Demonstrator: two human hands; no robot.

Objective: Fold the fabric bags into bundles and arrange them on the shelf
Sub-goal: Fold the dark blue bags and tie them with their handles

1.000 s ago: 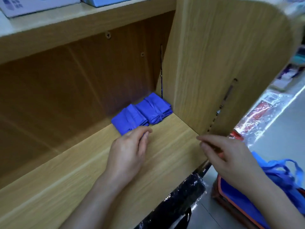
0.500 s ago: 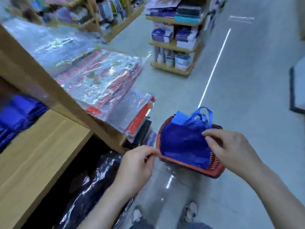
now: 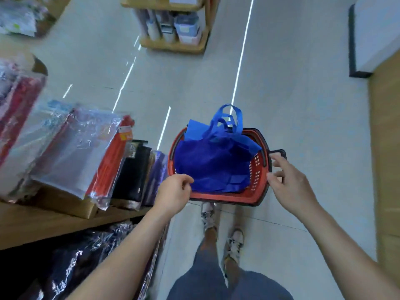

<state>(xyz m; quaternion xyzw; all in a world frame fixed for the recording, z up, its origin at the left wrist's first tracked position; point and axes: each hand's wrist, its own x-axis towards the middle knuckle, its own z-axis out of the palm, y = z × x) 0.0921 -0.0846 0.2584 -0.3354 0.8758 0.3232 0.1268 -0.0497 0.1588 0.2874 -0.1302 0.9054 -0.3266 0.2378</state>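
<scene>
Blue fabric bags [image 3: 212, 163] lie heaped, unfolded, in a red basket [image 3: 257, 191] on the shop floor [image 3: 303, 105], their loop handles standing up at the far side. A person's left hand [image 3: 173, 193] hovers at the basket's near-left corner, fingers loosely curled with nothing in them; the right hand [image 3: 290, 185] is over the right rim, fingers spread and relaxed, empty, near the basket's black handle [image 3: 279, 151]. The person's sneakers [image 3: 208, 215] are just below the basket. To the left, a wooden shelf [image 3: 43, 221] carries plastic-wrapped packages [image 3: 71, 152]. A second shelf unit [image 3: 173, 44] stands farther down the aisle.
</scene>
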